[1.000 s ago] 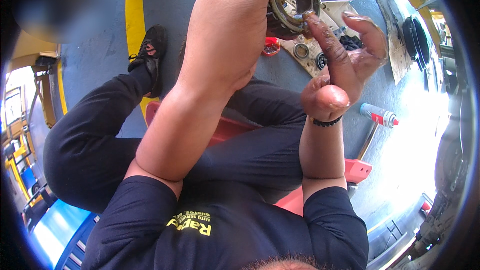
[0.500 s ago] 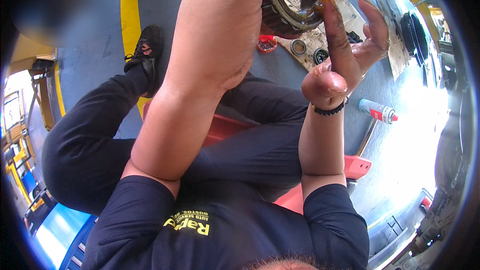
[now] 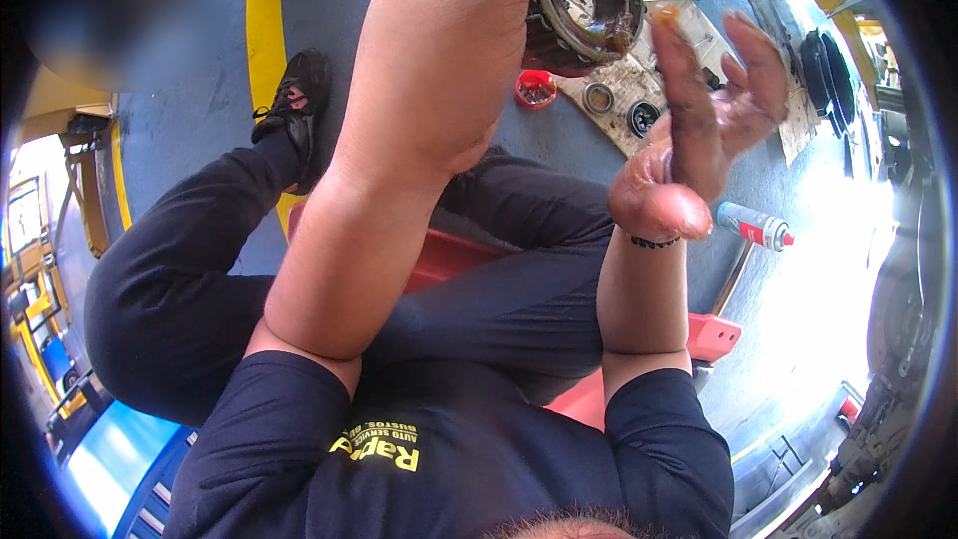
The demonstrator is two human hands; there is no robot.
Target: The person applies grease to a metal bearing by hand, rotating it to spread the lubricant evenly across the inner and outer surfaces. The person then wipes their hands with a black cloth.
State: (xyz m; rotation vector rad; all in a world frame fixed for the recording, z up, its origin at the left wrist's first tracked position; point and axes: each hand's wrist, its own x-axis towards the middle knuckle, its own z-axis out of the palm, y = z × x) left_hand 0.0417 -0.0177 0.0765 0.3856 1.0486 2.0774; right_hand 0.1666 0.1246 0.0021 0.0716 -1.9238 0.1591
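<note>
Near the top middle, my left hand (image 3: 449, 50) grips a greasy ring-shaped metal hub (image 3: 611, 48) with a wide bore. Most of its fingers are hidden behind the hub and the back of the hand. Brown-amber grease coats the inside of the bore and the rim. To the right of the hub and apart from it is my right hand (image 3: 699, 125), open, its fingers spread and shiny with grease. A dab of amber grease sits on the index fingertip.
Stained cardboard (image 3: 614, 80) on the floor bears a metal ring (image 3: 598, 98) and a bearing (image 3: 643, 118). Beside it stands a small red tub (image 3: 536, 90) of small parts. A spray can (image 3: 755, 227) lies at right; round black parts (image 3: 826, 85) are farther off. Beneath me is a red seat (image 3: 444, 260).
My right hand has drawn back from the hub's rim, moving slightly right and down, and its fingertip no longer touches the rim. The left hand still holds the hub, nearly in place.
</note>
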